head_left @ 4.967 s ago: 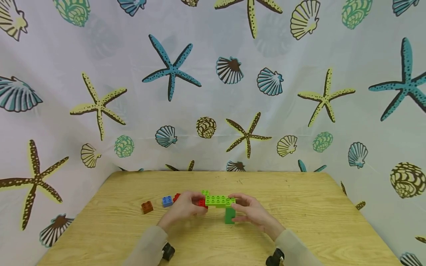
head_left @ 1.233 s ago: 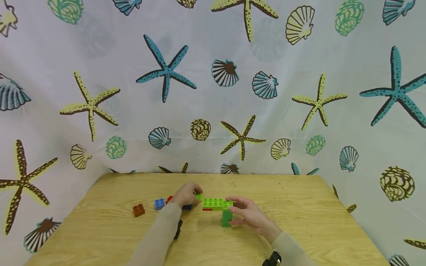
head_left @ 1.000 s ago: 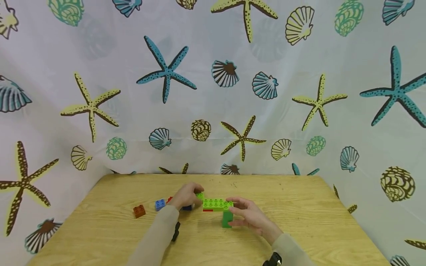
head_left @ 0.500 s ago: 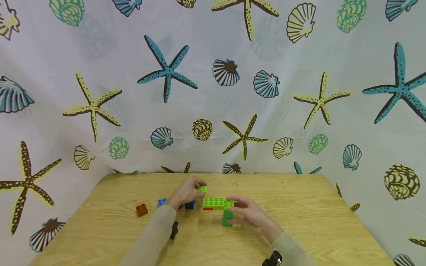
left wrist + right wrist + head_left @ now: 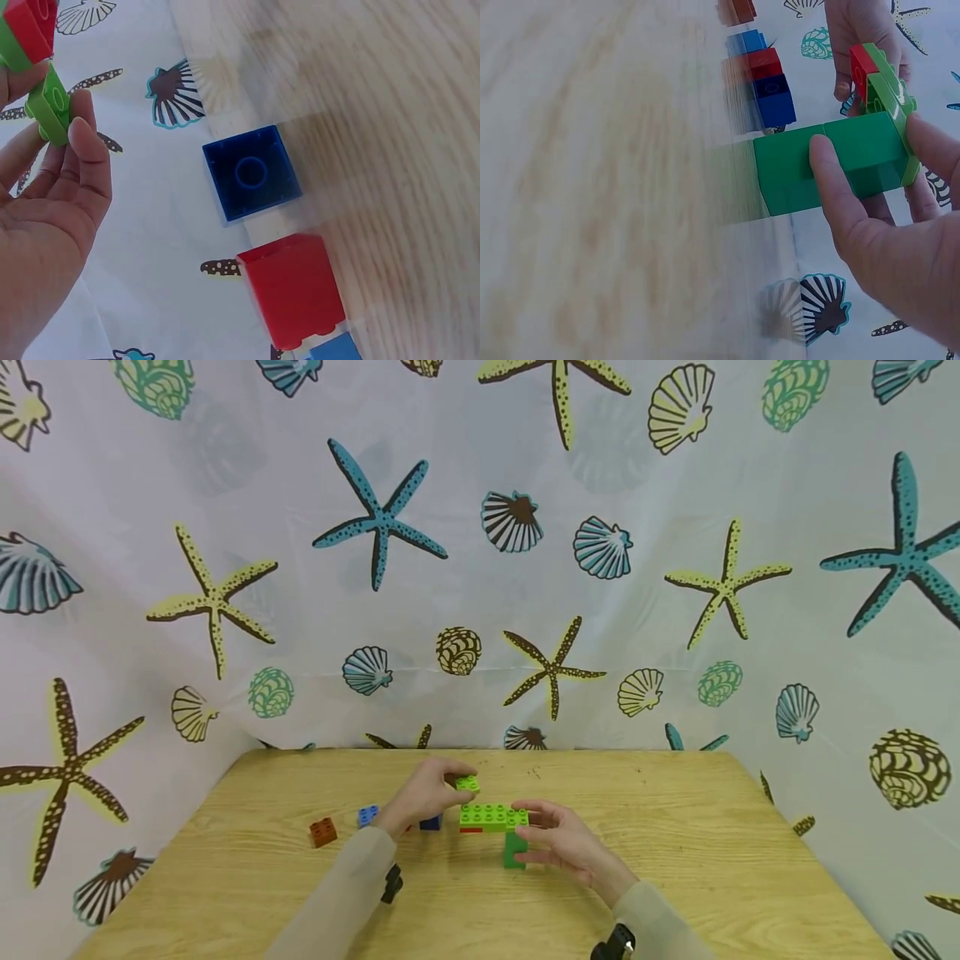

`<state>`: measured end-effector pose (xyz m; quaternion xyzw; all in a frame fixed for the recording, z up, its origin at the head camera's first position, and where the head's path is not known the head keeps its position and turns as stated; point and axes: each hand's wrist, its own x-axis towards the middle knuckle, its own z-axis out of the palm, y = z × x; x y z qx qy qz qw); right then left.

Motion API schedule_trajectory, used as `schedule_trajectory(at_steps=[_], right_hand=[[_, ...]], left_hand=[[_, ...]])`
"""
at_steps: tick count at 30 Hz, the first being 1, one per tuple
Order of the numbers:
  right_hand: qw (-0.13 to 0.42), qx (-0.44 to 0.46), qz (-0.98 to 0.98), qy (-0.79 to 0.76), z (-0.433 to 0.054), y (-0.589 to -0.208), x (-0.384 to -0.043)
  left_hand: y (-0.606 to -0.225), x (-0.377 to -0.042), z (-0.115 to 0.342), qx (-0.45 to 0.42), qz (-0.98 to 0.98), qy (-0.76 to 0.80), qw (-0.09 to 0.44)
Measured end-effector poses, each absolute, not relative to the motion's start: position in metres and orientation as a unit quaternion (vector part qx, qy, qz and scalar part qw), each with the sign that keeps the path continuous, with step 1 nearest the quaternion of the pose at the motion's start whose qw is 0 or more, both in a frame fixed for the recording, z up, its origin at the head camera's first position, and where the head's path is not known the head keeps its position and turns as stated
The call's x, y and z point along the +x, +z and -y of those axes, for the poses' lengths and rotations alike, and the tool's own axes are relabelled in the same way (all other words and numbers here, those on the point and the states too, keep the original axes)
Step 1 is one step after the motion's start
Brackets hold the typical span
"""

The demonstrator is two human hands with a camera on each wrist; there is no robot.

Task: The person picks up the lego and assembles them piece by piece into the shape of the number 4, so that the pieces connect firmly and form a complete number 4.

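My left hand point(image 5: 427, 793) pinches a small lime-green brick point(image 5: 468, 784) between thumb and fingers, raised just behind the left end of a built piece. That piece has a column of stacked dark green bricks point(image 5: 829, 165) with a lime-green row point(image 5: 487, 817) on top, overhanging to the left. A red brick point(image 5: 861, 69) is fixed under the row's left end. My right hand point(image 5: 570, 843) holds the column and the right end of the row, thumb and fingers on opposite sides. In the left wrist view, the pinched brick point(image 5: 49, 109) shows its hollow underside.
Left of the built piece lie a dark blue brick point(image 5: 251, 172) with its hollow side showing, a red brick point(image 5: 296, 292), a lighter blue brick point(image 5: 367, 815) and a brown brick point(image 5: 323, 832). A patterned cloth point(image 5: 480, 593) hangs behind the wooden table point(image 5: 675, 860).
My left hand has left the red brick at the built piece's left end and taken the loose lime-green brick, carrying it up and rightward. The right hand has kept its hold in place.
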<state>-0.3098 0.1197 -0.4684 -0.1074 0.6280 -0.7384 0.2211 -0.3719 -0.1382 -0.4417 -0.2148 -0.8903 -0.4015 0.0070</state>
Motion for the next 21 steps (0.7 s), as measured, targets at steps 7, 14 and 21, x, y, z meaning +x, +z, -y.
schedule_trajectory(at_steps=[7,14,21], right_hand=[[0.217,-0.103,-0.633,-0.736,-0.119,-0.470,-0.309],[0.212,-0.101,-0.635,-0.737,-0.118,-0.471,-0.311],[0.211,-0.099,-0.635,-0.737,-0.117,-0.472,-0.311]], left_hand=[[-0.433,-0.360,0.133,-0.222,0.879,-0.421,0.006],[-0.426,-0.353,0.125,-0.264,0.872,-0.412,0.019],[-0.428,-0.347,0.120,-0.275,0.865,-0.419,0.023]])
